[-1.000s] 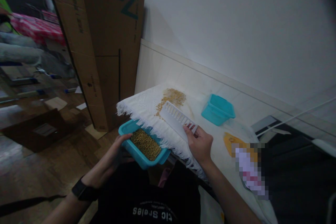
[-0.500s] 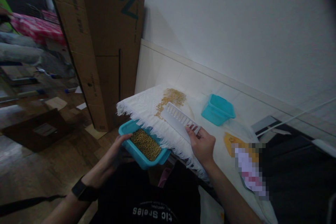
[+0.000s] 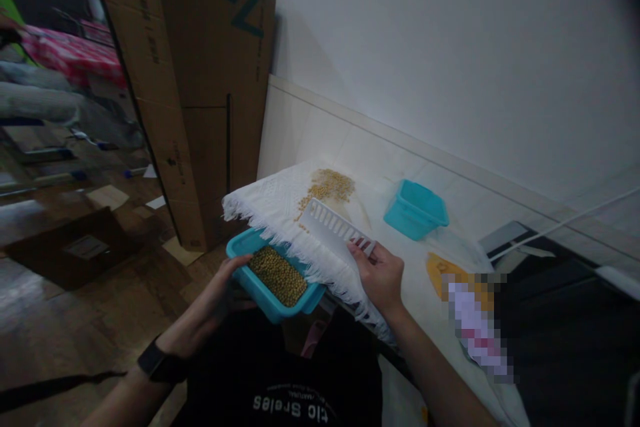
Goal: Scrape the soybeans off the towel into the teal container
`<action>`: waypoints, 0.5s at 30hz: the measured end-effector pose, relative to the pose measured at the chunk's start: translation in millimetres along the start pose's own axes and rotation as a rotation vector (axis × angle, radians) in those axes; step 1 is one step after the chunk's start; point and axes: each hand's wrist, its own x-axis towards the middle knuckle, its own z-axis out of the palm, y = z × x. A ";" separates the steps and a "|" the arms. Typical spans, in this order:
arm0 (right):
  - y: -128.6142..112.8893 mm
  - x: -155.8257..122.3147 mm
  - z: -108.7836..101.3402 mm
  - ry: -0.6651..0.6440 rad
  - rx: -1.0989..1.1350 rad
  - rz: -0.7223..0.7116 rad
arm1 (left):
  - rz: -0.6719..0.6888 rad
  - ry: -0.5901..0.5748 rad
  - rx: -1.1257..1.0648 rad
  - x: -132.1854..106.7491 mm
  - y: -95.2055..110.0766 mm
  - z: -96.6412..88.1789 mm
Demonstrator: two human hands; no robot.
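Note:
My left hand [image 3: 227, 290] grips the left side of a blue plastic container [image 3: 270, 310], thumb on its rim. Small greenish-yellow beans [image 3: 277, 275] fill much of it. The container sits just below the table edge, partly under the fringe of a white cloth [image 3: 265, 197]. In my right hand [image 3: 383, 277] is a white slotted plastic piece [image 3: 330, 227], like a divider or small basket side, held by its near end. Its far end rests on or just above the cloth, beside loose pale beans [image 3: 333, 185] spread there.
A second blue container [image 3: 415, 210] stands on the table near the wall. An orange item [image 3: 437, 273] and a blurred-out packet [image 3: 477, 330] lie to the right. A tall cardboard box [image 3: 215, 80] rises at the left. Behind it, a person's leg [image 3: 45, 103] shows.
My right hand has drawn the white slotted piece slightly left and towards the cloth's fringed edge. A few beans now lie nearer that edge. My left hand and the container have hardly moved.

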 end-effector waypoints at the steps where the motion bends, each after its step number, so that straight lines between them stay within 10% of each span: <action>1: 0.2 -0.7 -0.6 -0.003 0.005 0.001 | -0.006 0.016 -0.005 0.1 0.6 0.6; 15: -3.8 -11.1 5.9 -0.034 0.106 -0.023 | 0.058 0.008 0.001 -7.2 3.4 5.6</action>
